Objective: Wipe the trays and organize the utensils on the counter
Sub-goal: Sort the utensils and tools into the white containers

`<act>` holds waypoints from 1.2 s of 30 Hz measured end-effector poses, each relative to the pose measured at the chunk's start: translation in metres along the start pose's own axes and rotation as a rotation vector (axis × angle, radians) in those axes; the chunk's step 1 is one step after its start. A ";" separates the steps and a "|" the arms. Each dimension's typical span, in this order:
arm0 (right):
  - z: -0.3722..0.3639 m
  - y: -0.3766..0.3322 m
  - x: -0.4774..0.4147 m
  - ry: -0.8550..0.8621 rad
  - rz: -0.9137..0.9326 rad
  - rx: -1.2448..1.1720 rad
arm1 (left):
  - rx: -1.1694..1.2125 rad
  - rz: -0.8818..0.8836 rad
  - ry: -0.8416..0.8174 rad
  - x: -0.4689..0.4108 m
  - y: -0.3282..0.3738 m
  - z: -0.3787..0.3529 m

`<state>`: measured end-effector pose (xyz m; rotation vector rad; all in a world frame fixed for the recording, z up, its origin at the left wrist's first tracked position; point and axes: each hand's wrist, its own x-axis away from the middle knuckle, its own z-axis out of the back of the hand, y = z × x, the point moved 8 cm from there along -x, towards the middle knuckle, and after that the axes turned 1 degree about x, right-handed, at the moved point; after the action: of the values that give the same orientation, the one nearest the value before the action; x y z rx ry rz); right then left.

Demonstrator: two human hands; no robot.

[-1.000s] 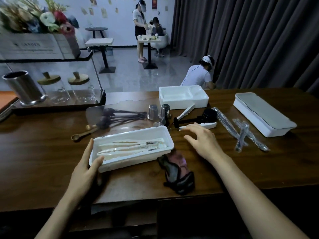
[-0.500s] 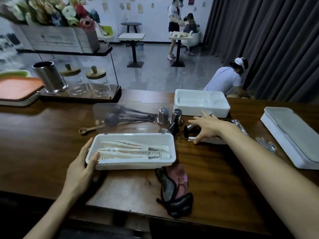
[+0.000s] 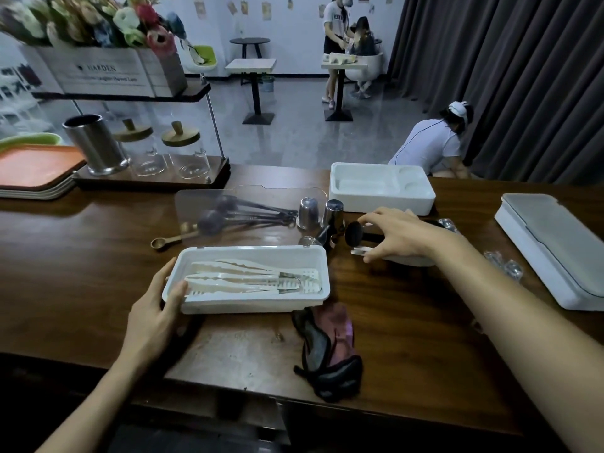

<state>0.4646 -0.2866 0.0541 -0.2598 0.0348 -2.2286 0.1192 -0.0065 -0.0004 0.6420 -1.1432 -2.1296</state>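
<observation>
Note the right hand (image 3: pixel 398 235): moved off the counter (image 3: pixel 81 256) beside the tray (image 3: pixel 251 305) and forward to the black tool (image 3: pixel 354 233), just right of the steel cups (image 3: pixel 308 213). Read its grip as half closed, with the index finger arched over the tool's round end and the thumb below against a white tong tip (image 3: pixel 359 251). Cannot tell whether either is yet pinched. Note the left hand (image 3: pixel 153 317) unchanged, thumb over the rim and fingers round the tray's left end. Find the tray at centre front, lid (image 3: pixel 261 194) swung back, white tongs (image 3: pixel 242 277) lying inside. Treat this as sorting under way, the next loose utensil about to be taken. Expect wiping later, with the cloth (image 3: pixel 330 351) lying untouched just in front of the tray.

Check the dark wood counter for a second white tray (image 3: pixel 380 188) behind the right hand, a lidded box (image 3: pixel 552 243) at right, and stacked orange trays (image 3: pixel 36 165) and a steel canister (image 3: pixel 96 143) at left. Beyond, see café tables, a grey curtain (image 3: pixel 506 76) and three other people.
</observation>
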 end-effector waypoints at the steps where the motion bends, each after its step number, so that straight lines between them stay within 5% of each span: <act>1: 0.003 -0.001 0.003 0.016 0.001 -0.016 | 0.000 -0.001 -0.001 0.000 0.000 0.000; 16: -0.027 -0.016 0.014 -0.075 -0.053 0.040 | -0.009 -0.015 0.004 0.004 0.007 0.001; 36: -0.039 -0.029 0.041 0.173 0.107 -0.017 | -0.041 -0.001 0.033 0.001 -0.002 0.002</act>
<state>0.4101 -0.3028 0.0268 -0.0721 0.1569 -2.1395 0.1167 -0.0057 -0.0013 0.6572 -1.0787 -2.1299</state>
